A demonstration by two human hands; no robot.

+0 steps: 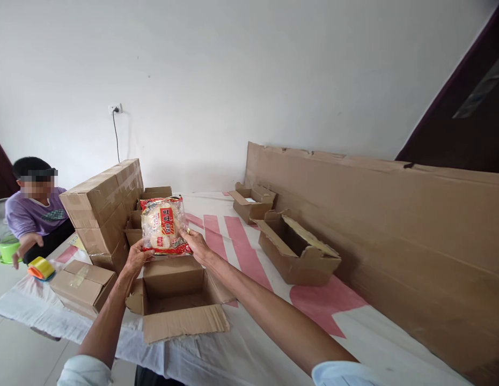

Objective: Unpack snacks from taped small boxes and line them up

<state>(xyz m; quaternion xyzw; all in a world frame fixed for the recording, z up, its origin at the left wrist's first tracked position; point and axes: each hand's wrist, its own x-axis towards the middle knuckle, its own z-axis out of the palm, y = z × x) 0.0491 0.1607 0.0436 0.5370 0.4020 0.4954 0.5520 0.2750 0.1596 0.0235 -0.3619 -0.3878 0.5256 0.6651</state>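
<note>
A clear and red bag of rice crackers [163, 222] is held up between my two hands, its printed front facing me. My left hand [137, 257] pinches the bag's lower left corner. At the lower right edge, my right hand [195, 244] grips it with the thumb on the front. Just below and nearer to me stands an open cardboard box [185, 324] with its flaps folded out; the part of its inside that shows holds nothing. Behind the bag, more open cardboard boxes are partly hidden.
Stacked closed cartons [100, 201] rise at the left, with a single taped carton [82, 284] in front. Rolls of tape [41, 268] lie near a seated person [36, 214]. Two open boxes, a nearer one [300, 262] and a farther one [253, 203], stand along a cardboard panel [354, 214].
</note>
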